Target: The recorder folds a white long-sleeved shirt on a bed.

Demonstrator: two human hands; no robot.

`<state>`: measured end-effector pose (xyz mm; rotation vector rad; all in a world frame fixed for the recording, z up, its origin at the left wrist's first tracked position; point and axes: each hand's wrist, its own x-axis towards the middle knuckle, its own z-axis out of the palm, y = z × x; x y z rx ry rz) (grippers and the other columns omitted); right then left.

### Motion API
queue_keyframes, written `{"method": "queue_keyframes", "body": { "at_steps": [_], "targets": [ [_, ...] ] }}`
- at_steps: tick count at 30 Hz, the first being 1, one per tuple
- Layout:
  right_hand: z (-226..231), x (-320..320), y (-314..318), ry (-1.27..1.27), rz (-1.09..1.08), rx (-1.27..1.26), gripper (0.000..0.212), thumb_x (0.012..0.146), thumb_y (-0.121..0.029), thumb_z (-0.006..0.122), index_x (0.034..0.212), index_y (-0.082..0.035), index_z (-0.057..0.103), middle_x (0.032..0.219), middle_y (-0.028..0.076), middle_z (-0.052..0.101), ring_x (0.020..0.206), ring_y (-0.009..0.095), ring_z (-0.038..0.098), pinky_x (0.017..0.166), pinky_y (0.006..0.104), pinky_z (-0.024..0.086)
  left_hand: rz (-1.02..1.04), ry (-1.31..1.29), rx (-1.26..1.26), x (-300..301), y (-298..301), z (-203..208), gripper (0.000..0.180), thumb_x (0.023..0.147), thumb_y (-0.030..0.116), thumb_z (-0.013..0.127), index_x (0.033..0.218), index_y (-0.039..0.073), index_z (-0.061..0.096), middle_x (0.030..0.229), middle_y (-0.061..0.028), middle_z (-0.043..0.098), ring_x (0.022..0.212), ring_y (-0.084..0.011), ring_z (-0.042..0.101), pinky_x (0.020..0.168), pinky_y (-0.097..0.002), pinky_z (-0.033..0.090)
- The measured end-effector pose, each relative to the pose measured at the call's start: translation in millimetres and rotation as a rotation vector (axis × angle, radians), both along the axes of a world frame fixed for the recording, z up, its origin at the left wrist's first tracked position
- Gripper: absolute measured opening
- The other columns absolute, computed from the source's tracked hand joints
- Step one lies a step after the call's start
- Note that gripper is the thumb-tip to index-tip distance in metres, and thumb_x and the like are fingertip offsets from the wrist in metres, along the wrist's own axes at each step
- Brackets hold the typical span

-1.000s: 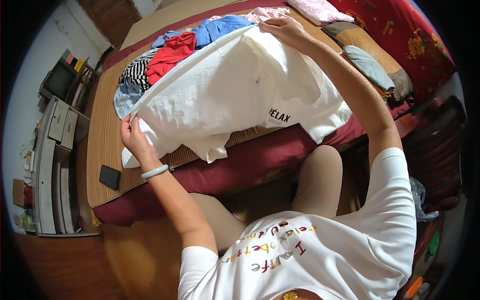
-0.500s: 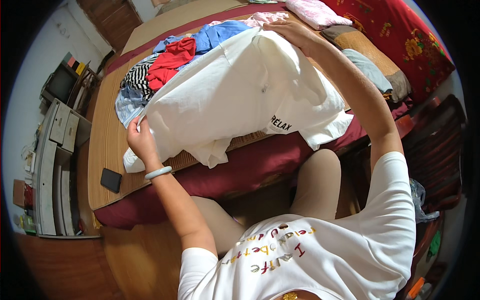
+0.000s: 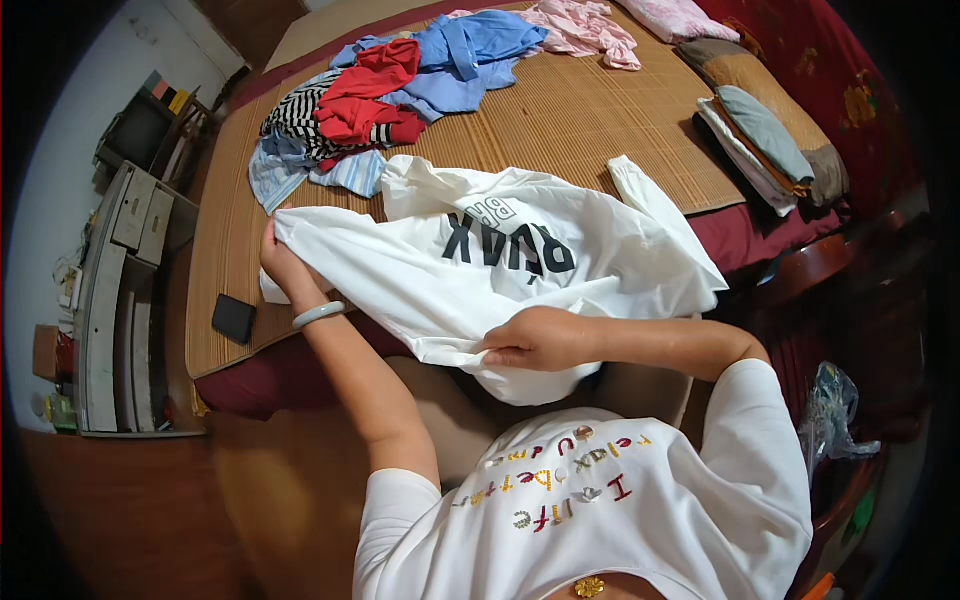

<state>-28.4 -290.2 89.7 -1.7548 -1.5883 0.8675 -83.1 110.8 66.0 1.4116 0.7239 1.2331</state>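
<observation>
Bed [image 3: 580,120] before me: tan mat [image 3: 222,235] over maroon cloth [image 3: 250,390]. Far left, loose heap: black-and-white striped garment [image 3: 292,118], red garment [image 3: 365,95], blue garment [image 3: 470,48]. Pink garment [image 3: 575,28] beyond. Right, folded stack [image 3: 757,130] by brown pillow [image 3: 738,72]. Black flat object [image 3: 233,318] near left. White shirt [image 3: 620,240] I'm gripping overlaps near edge.

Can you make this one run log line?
left hand: holding white garment; right hand: holding its near edge; clothes pile: on mat
</observation>
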Motion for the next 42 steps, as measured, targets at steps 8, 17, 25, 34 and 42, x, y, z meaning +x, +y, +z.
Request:
{"method": "queue_keyframes", "body": {
  "at_steps": [8,17,25,34,42],
  "targets": [
    [-49,28,-44,-0.239,-0.281,0.271,0.019,0.097,-0.023,0.067,0.106,-0.006,0.071,0.095,0.014,0.074,0.082,0.033,0.071,0.073,0.0412,0.055,-0.47,-0.374,-0.528,-3,28,-13,0.047,0.104,0.042,0.049,0.128,0.004,0.064,0.109,-0.0136,0.072,0.099,-0.0317,0.07,0.089,-0.0495,0.058],
    [-17,88,-48,0.14,-0.691,0.375,0.017,0.101,-0.015,0.065,0.11,-0.001,0.07,0.089,0.004,0.071,0.077,0.011,0.066,0.066,0.0265,0.052,-0.953,-0.586,-0.238,34,-115,7,0.06,0.104,0.051,0.051,0.144,0.006,0.053,0.128,-0.0079,0.067,0.113,-0.0237,0.067,0.1,-0.0404,0.055],
    [1,143,4,0.659,-0.815,0.341,0.033,0.105,-0.032,0.06,0.122,-0.005,0.068,0.11,0.004,0.069,0.099,0.012,0.061,0.086,0.0283,0.048,-1.513,0.322,0.264,79,-246,-11,0.039,0.106,0.036,0.055,0.124,0.005,0.07,0.113,-0.0055,0.071,0.103,-0.0171,0.065,0.096,-0.0297,0.05],
    [8,93,79,-0.506,-0.227,0.285,0.042,0.087,-0.036,0.075,0.117,-0.006,0.07,0.111,0.018,0.07,0.108,0.037,0.066,0.094,0.0455,0.052,-1.081,0.498,1.088,68,-285,-44,0.072,0.088,0.065,0.065,0.136,0.011,0.063,0.129,-0.019,0.065,0.126,-0.0361,0.057,0.113,-0.0473,0.038],
    [-12,198,83,0.445,-0.745,0.339,0.023,0.092,-0.016,0.068,0.102,0.003,0.073,0.09,0.01,0.073,0.078,0.023,0.069,0.073,0.0387,0.055,-1.162,0.638,1.234,52,-298,-23,0.095,0.072,0.061,0.081,0.142,0.003,0.053,0.114,-0.0201,0.065,0.116,-0.0356,0.06,0.099,-0.0447,0.048]
  ]
}}
